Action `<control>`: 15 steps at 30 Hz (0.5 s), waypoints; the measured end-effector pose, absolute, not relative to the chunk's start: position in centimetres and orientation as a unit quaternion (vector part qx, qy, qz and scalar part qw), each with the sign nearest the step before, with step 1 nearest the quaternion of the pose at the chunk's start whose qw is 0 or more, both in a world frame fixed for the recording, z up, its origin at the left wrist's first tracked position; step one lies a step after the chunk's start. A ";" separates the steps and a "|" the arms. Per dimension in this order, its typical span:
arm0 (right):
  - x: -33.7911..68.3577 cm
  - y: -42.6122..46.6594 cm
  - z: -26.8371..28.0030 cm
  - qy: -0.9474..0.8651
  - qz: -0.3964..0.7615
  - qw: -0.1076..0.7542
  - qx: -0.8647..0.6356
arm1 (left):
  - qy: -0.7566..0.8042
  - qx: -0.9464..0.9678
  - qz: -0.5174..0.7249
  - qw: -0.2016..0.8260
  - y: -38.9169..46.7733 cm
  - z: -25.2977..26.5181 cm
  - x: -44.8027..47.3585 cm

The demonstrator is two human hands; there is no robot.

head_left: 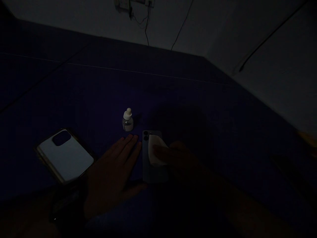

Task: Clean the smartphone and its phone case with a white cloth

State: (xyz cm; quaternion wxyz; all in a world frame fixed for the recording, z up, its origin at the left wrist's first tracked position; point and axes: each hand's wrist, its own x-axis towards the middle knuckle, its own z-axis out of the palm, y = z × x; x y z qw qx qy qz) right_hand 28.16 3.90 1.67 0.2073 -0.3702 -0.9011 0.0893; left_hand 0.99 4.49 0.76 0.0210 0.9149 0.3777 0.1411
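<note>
A phone lies back up on a dark blue surface, its camera lenses at the upper left corner. My right hand presses a folded white tissue against the phone's back, covering part of it. Beside the phone's left edge my left hand lies flat with its fingers stretched out, the thumb at the phone's lower left corner. A small clear bottle with a white dropper top stands upright just beyond my left fingertips. The scene is very dark, so the right fingers show only partly.
To the left lies a phone case with a pale back and a camera cutout. Pale walls border the surface at the back and right. Cables hang from sockets at the top. Something dark lies at the right, hard to make out.
</note>
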 end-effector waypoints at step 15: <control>27.3 4.4 1.8 -0.896 0.062 0.232 -0.374 | 0.368 0.916 0.158 0.014 4.6 0.6 1.0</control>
